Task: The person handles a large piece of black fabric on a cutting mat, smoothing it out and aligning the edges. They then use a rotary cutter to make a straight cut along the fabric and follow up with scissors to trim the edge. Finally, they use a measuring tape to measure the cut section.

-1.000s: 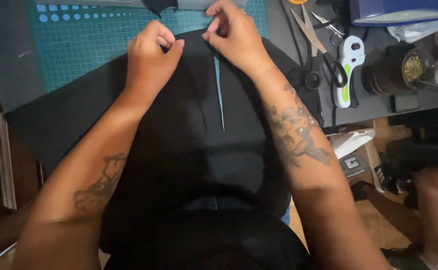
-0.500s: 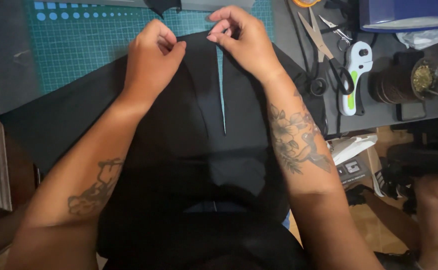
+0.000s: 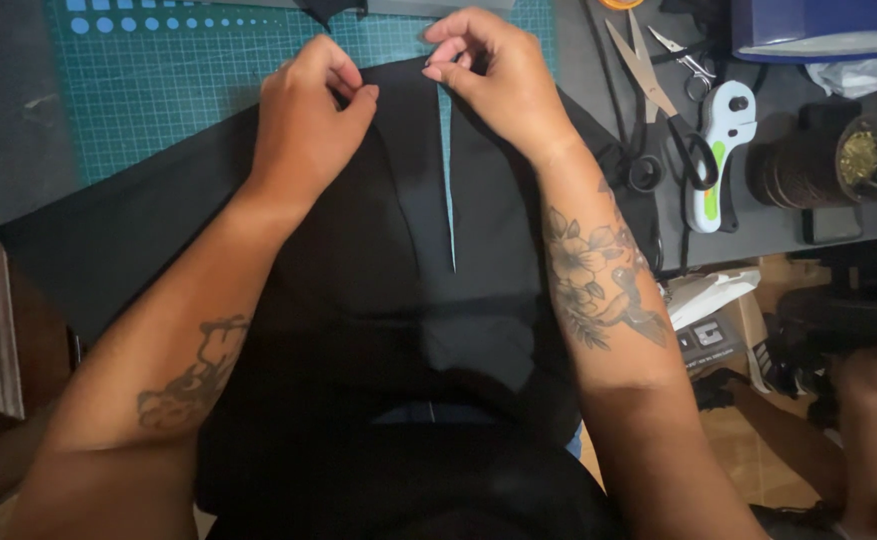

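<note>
Head cam view: big black fabric (image 3: 398,300) draped over the teal cutting mat (image 3: 168,90) on the bench (image 3: 18,110), top edge on the mat. Left hand (image 3: 308,125) and right hand (image 3: 493,85) each pinch that edge, either side of a slit. Scissors (image 3: 658,100), then a white rotary cutter (image 3: 720,150), right of the fabric.

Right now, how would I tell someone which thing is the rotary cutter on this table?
Start at the green cutting mat under the black fabric, then look right past the right hand to the big scissors. The rotary cutter lies just right of them. It is the only white tool there, with bright green patches on its handle.
</note>
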